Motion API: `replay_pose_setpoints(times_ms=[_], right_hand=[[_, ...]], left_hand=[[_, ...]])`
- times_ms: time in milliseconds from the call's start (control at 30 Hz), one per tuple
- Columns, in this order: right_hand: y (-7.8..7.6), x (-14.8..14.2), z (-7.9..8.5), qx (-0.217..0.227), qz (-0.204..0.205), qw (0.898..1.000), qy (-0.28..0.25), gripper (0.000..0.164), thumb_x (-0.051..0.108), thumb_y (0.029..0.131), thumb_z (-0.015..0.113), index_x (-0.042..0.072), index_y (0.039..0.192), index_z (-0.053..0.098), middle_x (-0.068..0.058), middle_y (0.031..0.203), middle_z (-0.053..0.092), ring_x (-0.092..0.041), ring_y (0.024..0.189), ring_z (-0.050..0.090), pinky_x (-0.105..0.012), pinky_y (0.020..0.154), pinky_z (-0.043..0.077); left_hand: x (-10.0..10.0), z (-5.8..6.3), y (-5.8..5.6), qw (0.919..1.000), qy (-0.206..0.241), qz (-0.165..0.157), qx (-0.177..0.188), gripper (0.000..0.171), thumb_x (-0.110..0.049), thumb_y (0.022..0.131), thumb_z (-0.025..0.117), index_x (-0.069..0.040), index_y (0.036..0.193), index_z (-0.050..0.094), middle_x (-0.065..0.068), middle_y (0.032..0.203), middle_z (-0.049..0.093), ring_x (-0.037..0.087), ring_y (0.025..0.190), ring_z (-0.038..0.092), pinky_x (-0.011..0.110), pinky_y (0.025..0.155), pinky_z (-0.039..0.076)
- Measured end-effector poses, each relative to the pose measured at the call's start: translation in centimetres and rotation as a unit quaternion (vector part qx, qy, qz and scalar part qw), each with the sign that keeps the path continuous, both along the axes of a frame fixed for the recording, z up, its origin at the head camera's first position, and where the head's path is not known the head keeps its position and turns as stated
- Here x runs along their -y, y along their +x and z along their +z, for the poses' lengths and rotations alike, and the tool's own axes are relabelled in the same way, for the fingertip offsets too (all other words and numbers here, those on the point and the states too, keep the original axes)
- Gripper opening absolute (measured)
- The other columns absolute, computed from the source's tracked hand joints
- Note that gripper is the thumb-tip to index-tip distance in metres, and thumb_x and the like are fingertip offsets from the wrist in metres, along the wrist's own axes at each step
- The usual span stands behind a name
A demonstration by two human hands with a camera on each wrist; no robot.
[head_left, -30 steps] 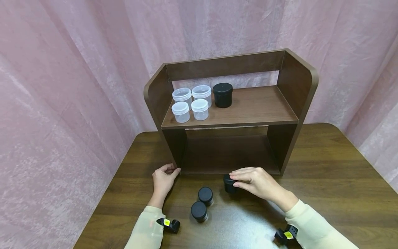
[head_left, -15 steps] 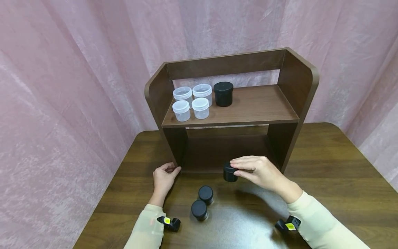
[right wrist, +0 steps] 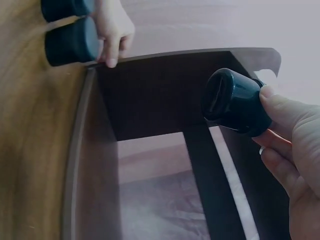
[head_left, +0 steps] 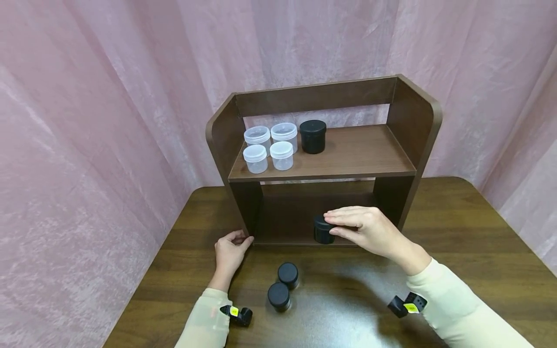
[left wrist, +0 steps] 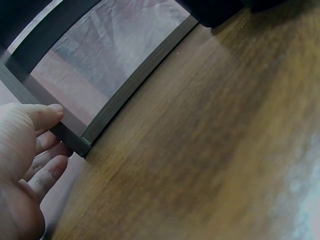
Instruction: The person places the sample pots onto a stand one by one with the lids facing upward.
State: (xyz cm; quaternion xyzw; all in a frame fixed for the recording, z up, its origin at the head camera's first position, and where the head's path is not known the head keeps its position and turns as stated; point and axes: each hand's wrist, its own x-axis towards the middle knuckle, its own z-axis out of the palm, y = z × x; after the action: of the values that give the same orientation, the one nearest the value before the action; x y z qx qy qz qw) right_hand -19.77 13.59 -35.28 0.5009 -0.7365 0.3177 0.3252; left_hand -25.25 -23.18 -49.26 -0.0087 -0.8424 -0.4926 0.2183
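My right hand (head_left: 367, 229) pinches a small black lidded jar (head_left: 322, 233) near its lid, with thumb and fingers around it. That jar (right wrist: 235, 102) is held upright in the air at the front of the lower compartment of a brown two-tier shelf (head_left: 322, 175). At the shelf's lower left front corner, my left hand (head_left: 228, 252) grips the edge of the side panel (left wrist: 67, 140), thumb at the front edge and fingers on the outer side. Two similar black jars, a farther one (head_left: 288, 274) and a nearer one (head_left: 279, 296), stand close together on the table between the hands.
On the upper tier stand several translucent white-lidded jars (head_left: 282, 155) at the left and a larger black jar (head_left: 313, 137) beside them. The wooden table (head_left: 461, 232) extends around the shelf. A pink curtain (head_left: 109, 145) hangs behind.
My right hand has lifted the black jar off the table and brought it up and forward to the lower compartment's front. The left hand has stayed at the shelf's corner.
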Motion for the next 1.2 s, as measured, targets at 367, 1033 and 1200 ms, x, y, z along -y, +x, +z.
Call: replay_pose_setpoints(times_ms=[367, 1033, 1200], right_hand=[[-0.5, -0.3, 3.5, -0.029, 0.001, 1.0, -0.004, 0.038, 0.001, 0.067, 0.084, 0.005, 0.105, 0.075, -0.01, 0.106, 0.071, -0.025, 0.095, 0.069, -0.023, 0.088, 0.049], [-3.0, -0.2, 10.7, -0.067, -0.054, 0.996, -0.007, 0.039, -0.003, 0.065, 0.085, 0.003, 0.102, 0.076, -0.01, 0.104, 0.072, -0.024, 0.096, 0.069, -0.02, 0.089, 0.047], [-4.2, -0.4, 11.4, -0.082, -0.089, 0.993, -0.002, 0.038, -0.001, 0.068, 0.084, 0.003, 0.104, 0.075, -0.009, 0.106, 0.072, -0.023, 0.098, 0.068, -0.024, 0.088, 0.048]], left_hand=[[0.0, 0.0, 0.5, 1.0, -0.004, 0.003, -0.004, 0.018, -0.015, 0.076, 0.083, -0.005, 0.088, 0.075, 0.008, 0.084, 0.072, 0.019, 0.077, 0.07, 0.026, 0.065, 0.055], [0.0, 0.0, 0.0, 1.0, 0.009, -0.003, 0.0, 0.02, -0.016, 0.076, 0.083, -0.005, 0.09, 0.075, 0.007, 0.086, 0.072, 0.018, 0.078, 0.07, 0.025, 0.066, 0.055], [0.1, 0.0, 0.0, 1.0, 0.004, 0.0, 0.006, 0.02, -0.017, 0.076, 0.083, -0.006, 0.091, 0.075, 0.006, 0.086, 0.072, 0.017, 0.078, 0.069, 0.025, 0.066, 0.054]])
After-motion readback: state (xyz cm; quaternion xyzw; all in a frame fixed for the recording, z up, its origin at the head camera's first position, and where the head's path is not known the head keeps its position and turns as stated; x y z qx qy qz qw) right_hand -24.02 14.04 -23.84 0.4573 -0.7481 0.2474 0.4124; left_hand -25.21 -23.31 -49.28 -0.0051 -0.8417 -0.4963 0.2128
